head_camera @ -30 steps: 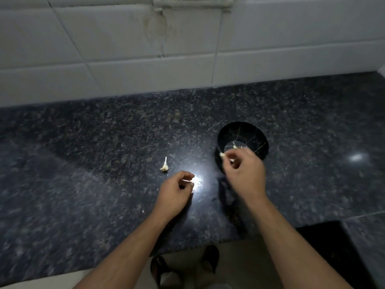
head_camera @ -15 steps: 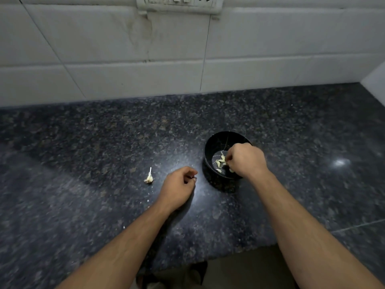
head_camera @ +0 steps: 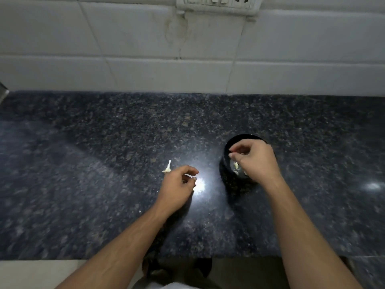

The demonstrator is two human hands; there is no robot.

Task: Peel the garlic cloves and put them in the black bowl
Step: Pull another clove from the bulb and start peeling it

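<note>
You were at the drop-off step: your right hand (head_camera: 255, 160) hung over the black bowl (head_camera: 229, 144), thumb and forefinger apart and nothing visible between them, so I judged the clove had just been let go. Pale peeled cloves (head_camera: 236, 165) lay in the bottom of the bowl, partly hidden under your palm. Your left hand (head_camera: 177, 187) rested on the granite counter (head_camera: 104, 142) to the left of the bowl, fingers curled in on what looked like a thin scrap of skin — too small and too washed out by the glare to say for certain. A garlic remnant (head_camera: 168, 168) with a stalk lay just beside that hand's knuckles. The next move, as I read it, called for shedding the skin and reaching left for that remnant, if any clove is left on it. Against half a second before, your right hand's fingers had opened and lifted from deep in the bowl to its rim — while your left hand had kept its curl and its place near the remnant.
</note>
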